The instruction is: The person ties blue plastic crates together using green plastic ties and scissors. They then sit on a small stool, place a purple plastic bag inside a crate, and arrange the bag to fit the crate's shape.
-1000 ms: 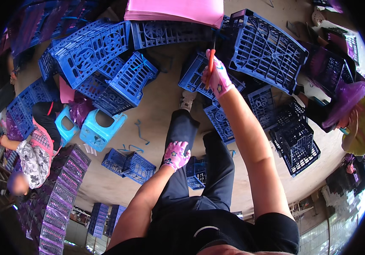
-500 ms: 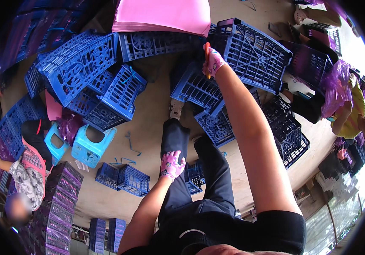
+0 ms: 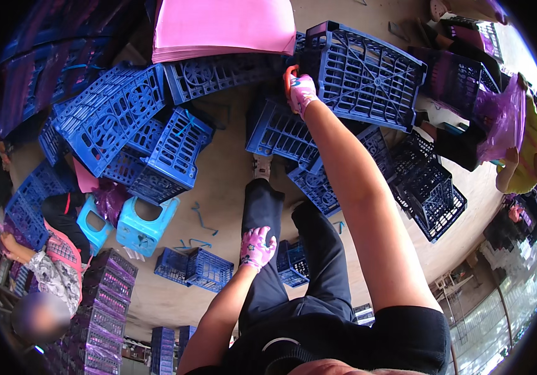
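My left hand point(image 3: 258, 247), in a pink patterned glove, lies on my left knee with its fingers apart. My right hand point(image 3: 300, 92), gloved alike, reaches far forward and is closed around an orange-red handle point(image 3: 291, 79). Whatever tool the handle belongs to is hidden. Just behind that hand is a stack of pink sheets point(image 3: 224, 28) on a blue crate point(image 3: 221, 74). A large tilted blue crate point(image 3: 371, 78) stands close on its right. Another blue crate point(image 3: 284, 134) lies below the right hand, near my left shoe.
More blue crates point(image 3: 112, 112) are heaped at the left, beside a light-blue stool point(image 3: 146, 225). Small crates point(image 3: 209, 269) and hooked rods point(image 3: 202, 219) lie on the floor. One person point(image 3: 55, 262) is at the left; another in yellow-green point(image 3: 525, 144) is at the right, near black crates point(image 3: 434, 194).
The whole view has shifted slightly. My right hand has turned, and the orange-red handle shows less upright than before. The left hand stays on the knee.
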`<move>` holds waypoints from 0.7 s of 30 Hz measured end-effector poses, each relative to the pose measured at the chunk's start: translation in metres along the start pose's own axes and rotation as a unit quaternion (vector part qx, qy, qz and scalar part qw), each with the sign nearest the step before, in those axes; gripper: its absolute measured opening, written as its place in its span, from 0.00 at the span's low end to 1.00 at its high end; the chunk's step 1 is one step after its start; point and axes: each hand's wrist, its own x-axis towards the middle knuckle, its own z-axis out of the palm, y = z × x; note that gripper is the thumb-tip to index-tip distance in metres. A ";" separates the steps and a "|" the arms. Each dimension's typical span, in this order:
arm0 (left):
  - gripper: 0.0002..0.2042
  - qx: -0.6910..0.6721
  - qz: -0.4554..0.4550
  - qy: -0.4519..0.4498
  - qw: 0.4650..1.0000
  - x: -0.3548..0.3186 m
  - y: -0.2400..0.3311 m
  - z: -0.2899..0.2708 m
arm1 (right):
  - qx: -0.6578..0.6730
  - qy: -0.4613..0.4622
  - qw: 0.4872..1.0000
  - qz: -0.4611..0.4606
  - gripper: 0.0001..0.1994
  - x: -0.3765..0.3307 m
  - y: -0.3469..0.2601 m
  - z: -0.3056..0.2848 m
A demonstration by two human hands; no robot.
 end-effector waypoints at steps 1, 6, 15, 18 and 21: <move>0.16 0.000 -0.002 -0.006 1.000 0.001 0.001 -0.001 | 0.034 -0.017 0.999 0.025 0.13 0.006 0.002 0.000; 0.16 0.008 0.002 -0.003 1.000 -0.001 0.002 0.003 | 0.340 -0.264 0.893 0.130 0.05 -0.116 -0.044 -0.057; 0.14 0.058 0.053 0.004 0.997 -0.005 0.006 0.017 | 0.622 -0.499 0.563 0.216 0.13 -0.228 0.044 -0.138; 0.15 0.087 0.056 -0.007 0.995 -0.010 0.015 0.024 | 0.486 -0.426 0.763 0.010 0.21 -0.266 0.096 -0.177; 0.15 0.128 0.070 -0.044 0.988 -0.012 0.015 0.028 | 0.386 -0.322 0.864 -0.025 0.26 -0.294 0.148 -0.220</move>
